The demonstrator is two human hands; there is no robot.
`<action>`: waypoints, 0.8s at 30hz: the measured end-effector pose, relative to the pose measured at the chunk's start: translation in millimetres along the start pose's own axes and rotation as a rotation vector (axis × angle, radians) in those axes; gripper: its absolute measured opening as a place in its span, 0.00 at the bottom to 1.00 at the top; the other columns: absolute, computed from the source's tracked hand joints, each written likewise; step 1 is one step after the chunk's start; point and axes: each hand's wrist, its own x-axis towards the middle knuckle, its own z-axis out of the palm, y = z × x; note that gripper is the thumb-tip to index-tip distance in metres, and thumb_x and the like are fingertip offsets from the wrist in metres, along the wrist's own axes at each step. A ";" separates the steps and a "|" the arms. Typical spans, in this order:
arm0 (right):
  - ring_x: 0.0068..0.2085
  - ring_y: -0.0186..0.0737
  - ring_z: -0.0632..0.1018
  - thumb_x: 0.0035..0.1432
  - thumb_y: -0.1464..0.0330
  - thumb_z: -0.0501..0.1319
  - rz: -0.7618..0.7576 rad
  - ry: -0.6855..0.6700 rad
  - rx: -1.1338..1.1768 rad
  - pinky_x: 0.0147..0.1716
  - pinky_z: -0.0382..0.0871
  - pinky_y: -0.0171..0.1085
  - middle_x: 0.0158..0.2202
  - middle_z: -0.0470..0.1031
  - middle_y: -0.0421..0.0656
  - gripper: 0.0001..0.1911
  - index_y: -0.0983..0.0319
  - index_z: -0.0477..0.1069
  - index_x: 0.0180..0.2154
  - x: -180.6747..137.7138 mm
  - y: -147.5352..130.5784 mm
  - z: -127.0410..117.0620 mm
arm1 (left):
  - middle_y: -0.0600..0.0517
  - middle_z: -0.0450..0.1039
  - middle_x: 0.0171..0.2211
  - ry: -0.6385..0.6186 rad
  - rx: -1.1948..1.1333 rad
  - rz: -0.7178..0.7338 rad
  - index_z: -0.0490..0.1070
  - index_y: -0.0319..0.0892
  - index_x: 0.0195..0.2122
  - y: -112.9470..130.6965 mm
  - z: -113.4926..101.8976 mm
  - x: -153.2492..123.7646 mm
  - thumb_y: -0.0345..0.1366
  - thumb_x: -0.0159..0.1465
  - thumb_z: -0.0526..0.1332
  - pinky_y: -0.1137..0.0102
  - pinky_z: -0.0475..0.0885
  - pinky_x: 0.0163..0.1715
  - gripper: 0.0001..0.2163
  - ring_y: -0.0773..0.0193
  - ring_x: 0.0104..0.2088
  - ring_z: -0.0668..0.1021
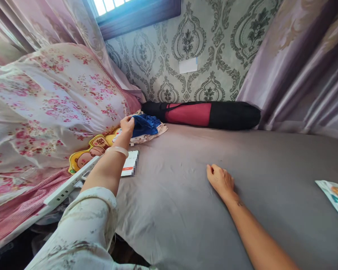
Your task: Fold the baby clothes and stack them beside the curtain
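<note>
My left hand (127, 125) reaches forward and is closed on the edge of a blue cloth (145, 124), which lies on a small pile of pale printed fabric (152, 135) at the far left of the grey sheet (186, 210). A pale bangle sits on that wrist. My right hand (220, 180) rests on the grey sheet in the middle, fingers curled under, with nothing visible in it.
A floral quilt (50, 101) is heaped at the left. A black and red rolled bag (205, 114) lies along the patterned wall. A yellow cartoon fan (86, 153), a card (129, 167) and a white power strip (70, 183) lie near my left arm. A printed packet (335, 198) is at the right.
</note>
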 end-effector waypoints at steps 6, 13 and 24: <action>0.35 0.44 0.78 0.66 0.58 0.44 0.010 -0.015 -0.015 0.31 0.61 0.37 0.34 0.79 0.50 0.23 0.59 0.76 0.38 -0.4 0.6 -0.7 | 0.53 0.76 0.30 -0.226 -0.509 -0.054 0.74 0.35 0.42 44.8 29.9 -29.2 0.34 0.60 0.58 0.73 0.70 0.36 0.12 0.69 0.29 0.75; 0.35 0.43 0.78 0.65 0.59 0.46 -0.003 -0.018 0.046 0.32 0.62 0.36 0.34 0.78 0.49 0.22 0.59 0.76 0.36 2.9 4.0 0.1 | 0.54 0.73 0.27 -0.507 -0.827 -0.092 0.73 0.36 0.38 83.6 61.1 -90.3 0.40 0.55 0.66 0.72 0.71 0.32 0.14 0.70 0.26 0.74; 0.49 0.44 0.74 0.51 0.54 0.63 -0.160 0.287 0.861 0.45 0.69 0.38 0.53 0.72 0.52 0.33 0.63 0.63 0.55 12.7 7.9 -14.1 | 0.53 0.73 0.25 -1.018 -0.898 -0.068 0.74 0.35 0.32 140.0 77.6 -215.0 0.42 0.51 0.70 0.72 0.70 0.28 0.15 0.69 0.24 0.74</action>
